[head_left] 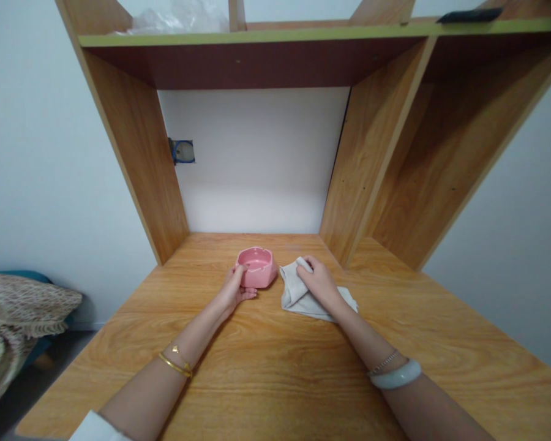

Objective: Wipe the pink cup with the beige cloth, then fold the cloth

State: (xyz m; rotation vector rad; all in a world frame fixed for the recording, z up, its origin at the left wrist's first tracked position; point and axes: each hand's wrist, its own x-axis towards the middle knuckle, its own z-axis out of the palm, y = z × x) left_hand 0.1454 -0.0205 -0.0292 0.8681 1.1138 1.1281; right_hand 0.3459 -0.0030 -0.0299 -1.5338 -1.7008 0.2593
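So we're sitting at a big wooden desk (275, 373) with a hutch built over it: side panels, a divider on the right, and a green-edged shelf (257, 37) running across the top. Some crinkly clear plastic (179, 18) sits up there on the left, and something flat and dark (471, 15) on the right, too small for us to tell what it is. The white back wall has a little blue socket box (182, 151) by the left panel. Off to the far left there's a patterned blanket (13, 318) on some furniture.

On the desk, roughly in the middle, there's a light grey cloth (298, 297), folded and lying flat. Our right hand (319, 282) rests on top of it, fingers curled over its upper left corner, gripping that bit. Just left of the cloth, nearly touching, sits a pink ashtray (257, 266), upright on the wood. Our left hand (234, 289) cups its left side, thumb under the near edge, so it's grasping the ashtray. Gold bangles (177, 361) on the left wrist, a pale bangle (397, 375) on the right.
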